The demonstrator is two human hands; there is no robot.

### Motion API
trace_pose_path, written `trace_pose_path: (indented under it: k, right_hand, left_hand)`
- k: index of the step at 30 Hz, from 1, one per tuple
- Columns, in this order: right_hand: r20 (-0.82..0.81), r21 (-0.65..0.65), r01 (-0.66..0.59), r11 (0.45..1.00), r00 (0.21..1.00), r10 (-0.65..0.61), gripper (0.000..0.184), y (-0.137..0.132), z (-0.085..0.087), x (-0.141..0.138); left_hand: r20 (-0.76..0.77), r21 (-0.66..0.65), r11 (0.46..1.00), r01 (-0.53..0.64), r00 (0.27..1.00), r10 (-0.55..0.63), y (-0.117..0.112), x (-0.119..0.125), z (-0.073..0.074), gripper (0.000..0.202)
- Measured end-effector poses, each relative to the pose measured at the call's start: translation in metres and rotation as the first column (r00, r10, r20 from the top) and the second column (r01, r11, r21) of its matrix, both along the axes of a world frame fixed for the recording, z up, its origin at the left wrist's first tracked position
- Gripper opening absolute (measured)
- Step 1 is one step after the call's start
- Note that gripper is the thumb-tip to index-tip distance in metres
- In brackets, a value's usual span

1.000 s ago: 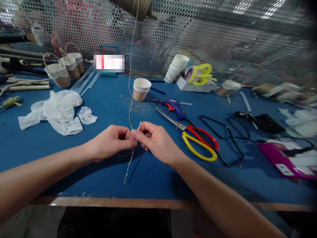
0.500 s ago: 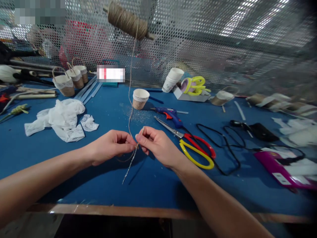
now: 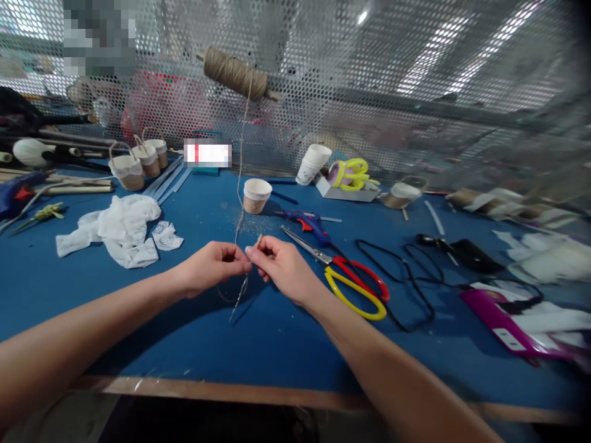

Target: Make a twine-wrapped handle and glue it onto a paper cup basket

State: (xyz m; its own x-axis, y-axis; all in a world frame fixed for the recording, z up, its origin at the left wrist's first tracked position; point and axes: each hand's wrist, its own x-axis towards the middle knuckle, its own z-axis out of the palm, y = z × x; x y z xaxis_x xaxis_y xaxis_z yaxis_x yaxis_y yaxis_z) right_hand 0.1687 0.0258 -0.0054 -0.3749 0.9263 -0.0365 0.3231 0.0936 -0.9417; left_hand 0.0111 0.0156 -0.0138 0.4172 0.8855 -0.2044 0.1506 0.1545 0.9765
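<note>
My left hand is closed, its thumb and fingertips pinching a thin brown twine. The twine runs down from a spool fixed to the mesh wall. Touching it fingertip to fingertip, my right hand pinches a thin stem whose top pokes above the thumb. Below the fingers hangs a twisted, shiny wire tail, with a small loop of twine beside it. The exact join is hidden by the fingers. Just beyond stands a small paper cup with brown wrapping and a white rim.
Scissors and a blue glue gun with a black cord lie right of my hands. White lace is heaped at left, before handled cups. Stacked white cups stand behind. A purple device lies far right.
The whole view has tilted up a little, so the spool sits lower in it. Both hands stay pinched together; the wire tail shows shorter below them.
</note>
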Motion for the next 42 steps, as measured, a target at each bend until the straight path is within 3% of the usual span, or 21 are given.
trace_pose_path:
  k: [4, 7, 10, 16, 22, 29, 32, 36, 42]
  right_hand:
    - [-0.176, -0.104, -0.133, 0.986, 0.978, 0.113, 0.027, 0.008, 0.003, -0.002]
    - [-0.208, -0.101, -0.132, 0.986, 0.972, 0.109, 0.028, 0.010, 0.000, -0.004]
    - [-0.233, -0.126, -0.082, 0.989, 0.971, 0.051, 0.029, 0.010, -0.007, -0.006]
    - [-0.262, -0.175, -0.107, 0.979, 0.963, 0.059, 0.030, 0.004, -0.014, -0.005]
    - [-0.167, -0.117, -0.091, 0.989, 0.983, 0.070, 0.029, 0.000, -0.012, -0.004]
    - [0.023, 0.004, -0.035, 0.999, 0.999, 0.035, 0.031, -0.003, -0.005, -0.003]
    - [-0.058, -0.036, -0.044, 0.998, 0.997, 0.042, 0.030, -0.004, -0.005, -0.004]
    - [-0.286, -0.160, -0.169, 0.972, 0.951, 0.118, 0.024, -0.004, -0.006, -0.003]
    - [-0.303, -0.201, -0.143, 0.969, 0.950, 0.077, 0.027, -0.003, -0.005, -0.001]
  left_hand:
    - [0.231, -0.122, 0.992, 0.025, 0.973, 0.004, 0.000, -0.001, -0.004, 0.025]
    - [0.265, -0.150, 0.988, 0.023, 0.964, 0.018, -0.001, -0.003, -0.003, 0.025]
    - [0.207, -0.115, 0.993, 0.019, 0.978, 0.005, -0.002, -0.007, -0.002, 0.022]
    - [-0.017, 0.072, 0.988, 0.134, 0.991, -0.133, -0.003, -0.013, 0.003, 0.018]
    - [-0.173, 0.187, 0.972, 0.142, 0.979, -0.109, -0.004, -0.012, 0.003, 0.019]
    - [-0.076, 0.060, 0.998, 0.037, 0.997, -0.033, -0.008, -0.007, 0.001, 0.021]
    - [-0.010, 0.001, 1.000, 0.005, 1.000, -0.005, -0.009, -0.005, 0.000, 0.024]
    - [0.104, -0.102, 0.995, 0.005, 0.995, 0.005, -0.009, -0.004, 0.000, 0.025]
    - [0.183, -0.160, 0.986, 0.038, 0.983, -0.008, -0.010, -0.005, 0.003, 0.022]
